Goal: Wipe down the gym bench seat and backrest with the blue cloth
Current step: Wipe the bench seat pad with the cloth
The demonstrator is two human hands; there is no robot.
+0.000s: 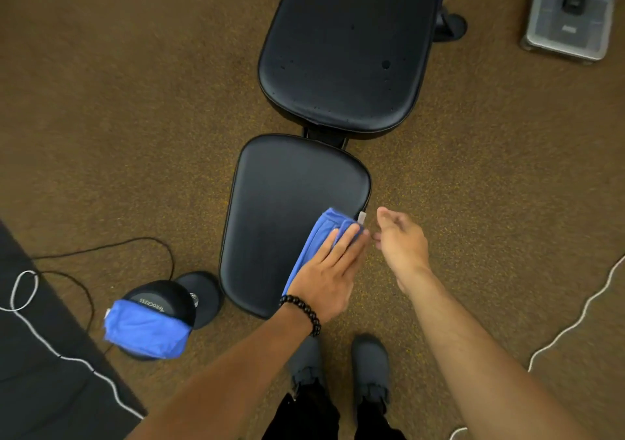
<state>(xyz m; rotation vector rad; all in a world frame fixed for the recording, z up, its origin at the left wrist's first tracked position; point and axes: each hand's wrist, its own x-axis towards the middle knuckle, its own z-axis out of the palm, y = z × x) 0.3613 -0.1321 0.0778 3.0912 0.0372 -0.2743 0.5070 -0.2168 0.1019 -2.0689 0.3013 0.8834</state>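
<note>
Left hand (326,270) presses flat on the blue cloth (316,236) at the seat's (280,209) right edge.

The backrest (348,47) runs off the top edge, and the left hand (326,270) hides part of the blue cloth (318,236).

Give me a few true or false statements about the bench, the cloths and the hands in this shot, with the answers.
1. The left hand presses a blue cloth flat on the bench seat. True.
2. The right hand holds a spray bottle. False: it is empty, hovering beside the seat.
3. A second blue cloth lies draped over a dumbbell on the floor. True.
4. The backrest is spotless. False: droplets speckle it.
</note>
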